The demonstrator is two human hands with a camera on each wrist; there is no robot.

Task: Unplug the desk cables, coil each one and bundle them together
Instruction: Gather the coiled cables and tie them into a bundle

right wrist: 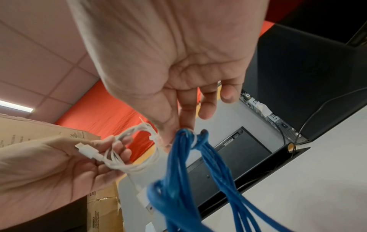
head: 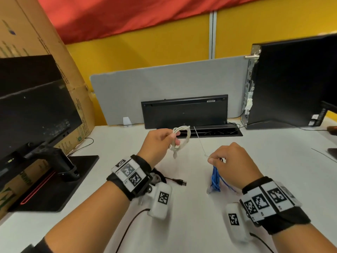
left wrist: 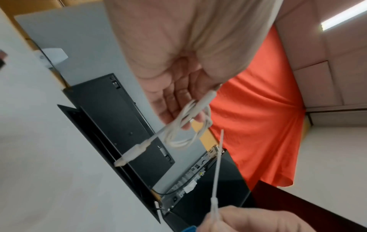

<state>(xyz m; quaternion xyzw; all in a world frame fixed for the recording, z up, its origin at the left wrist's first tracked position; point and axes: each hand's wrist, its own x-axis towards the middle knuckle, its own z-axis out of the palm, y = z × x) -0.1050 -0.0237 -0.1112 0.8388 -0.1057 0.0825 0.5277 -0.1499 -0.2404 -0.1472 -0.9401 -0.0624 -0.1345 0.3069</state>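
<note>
The two forearms reach in nearest the camera, a marker band on each wrist. Just beyond them, the right hand [head: 231, 157] pinches the head of a thin white zip tie [head: 199, 141] already looped round the top of the coiled blue cable [head: 215, 179], which hangs from the fingers above the table [head: 182, 216]. The tie's free tail stands up and away toward the left hand [head: 156, 141], whose curled fingers hold the small coil of white cable [head: 182, 137] up in the air, its plug dangling below. A black USB plug [head: 183, 183] lies on the table between the wrists. Farther back stand a keyboard [head: 184, 110] on edge against the grey divider, a monitor at left and a computer tower [head: 295, 83] at right.

The step in hand looks like tying the coils together. To do it well, the white coil should probably be brought against the blue one before the tie is cinched, with the loops kept flat so none slip out.
</note>
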